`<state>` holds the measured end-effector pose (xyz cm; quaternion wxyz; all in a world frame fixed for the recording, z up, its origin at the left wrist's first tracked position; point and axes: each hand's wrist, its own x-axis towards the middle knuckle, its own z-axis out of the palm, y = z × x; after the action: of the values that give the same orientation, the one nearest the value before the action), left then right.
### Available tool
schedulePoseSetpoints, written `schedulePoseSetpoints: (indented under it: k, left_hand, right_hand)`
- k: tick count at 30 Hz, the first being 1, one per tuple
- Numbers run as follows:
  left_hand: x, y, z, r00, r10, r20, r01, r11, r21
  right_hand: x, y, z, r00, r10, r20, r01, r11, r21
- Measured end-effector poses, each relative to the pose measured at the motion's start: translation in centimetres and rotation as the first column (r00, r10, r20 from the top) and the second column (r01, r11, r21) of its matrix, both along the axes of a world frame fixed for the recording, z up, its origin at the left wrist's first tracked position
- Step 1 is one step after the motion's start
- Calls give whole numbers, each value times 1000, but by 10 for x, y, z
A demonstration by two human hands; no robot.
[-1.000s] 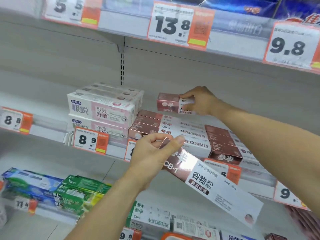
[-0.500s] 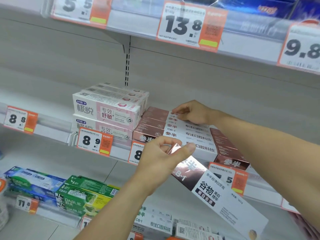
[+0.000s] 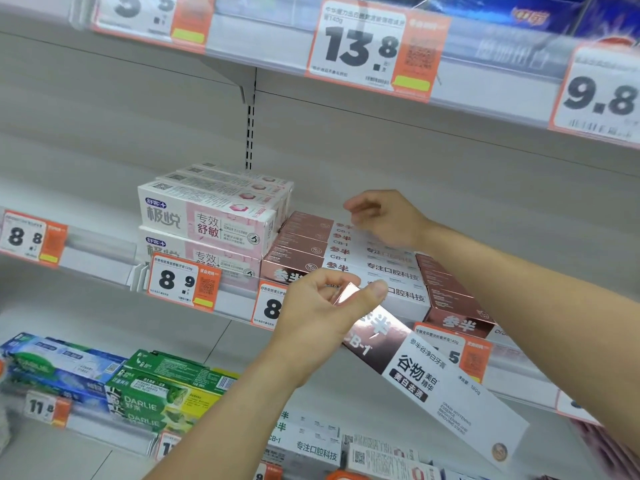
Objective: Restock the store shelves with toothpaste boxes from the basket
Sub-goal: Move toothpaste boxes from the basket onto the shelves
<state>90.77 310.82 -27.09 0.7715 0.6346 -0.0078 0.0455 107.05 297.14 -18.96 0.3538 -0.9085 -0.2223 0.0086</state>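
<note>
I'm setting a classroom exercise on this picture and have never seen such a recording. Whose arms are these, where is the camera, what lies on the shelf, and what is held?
No machine here: a person's two bare arms, filmed by a camera worn on the head, looking forward and down. The middle shelf carries stacked pink-and-white toothpaste boxes beside rows of rose-brown and white toothpaste boxes. The left hand has its grip on the brown end of one more rose-brown and white box, tilted below the shelf edge. The right hand hovers over the rows, blurred, holding nothing.
</note>
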Motion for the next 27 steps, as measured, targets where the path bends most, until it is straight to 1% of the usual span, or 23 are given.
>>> schedulePoseSetpoints:
  k: [1,2,3,4,6,8,11,13,15,18,19,21,22,24,25,26,27]
  left_hand:
    - [0,0,0,1000,4,-1,-4,1000,-8]
    - [0,1,1,1000,11,0,-11,1000,-15]
    - [-1,2,2,1000,23,2,-23,1000,-19]
    - [-2,3,3,999,34,9,-34,999,-20]
    - [-4,5,7,997,68,25,-67,997,-42]
    - [-6,6,11,992,122,34,-119,989,-84]
    - [-4,9,12,980,198,3,-195,971,-141]
    - [-2,9,13,973,232,-10,-230,959,-168]
    - [-3,8,15,973,231,6,-226,957,-182]
    - [-5,4,17,967,248,62,-236,960,-153]
    - [-6,3,16,960,265,90,-256,962,-99]
    - [-5,3,9,936,314,162,-333,937,109]
    - [-4,3,5,921,329,207,-371,903,218]
    - [-3,4,-2,906,319,278,-410,825,390]
    - [-2,3,-4,905,301,301,-414,790,452]
    - [-1,2,-5,904,281,321,-414,763,497]
    - [-1,0,-5,904,264,335,-412,745,525]
  right_hand:
    - [-15,-3,7,1000,24,8,-24,999,45]
    - [-32,-9,15,997,71,-31,-69,996,64]
    - [-49,-16,23,984,142,-112,-137,989,57]
    - [-65,-26,29,952,218,-217,-216,976,29]
    - [-90,-49,34,861,316,-398,-362,931,-42]
    - [-103,-71,32,800,330,-501,-413,909,-61]
    - [-113,-92,29,773,277,-570,-382,921,-71]
    - [-116,-99,26,804,268,-531,-343,938,-44]
    - [-117,-102,25,834,278,-477,-314,950,4]
    - [-118,-106,30,869,257,-422,-287,958,-9]
    - [-118,-108,33,887,242,-394,-275,961,-28]
    - [-116,-111,39,927,211,-310,-240,969,-58]
    - [-113,-112,43,952,184,-245,-209,974,-82]
    - [-100,-110,50,995,85,-59,-94,982,-166]
    - [-92,-106,54,999,29,24,-24,979,-202]
    - [-83,-101,58,997,-13,76,30,973,-228]
    - [-73,-95,60,995,-31,96,53,970,-239]
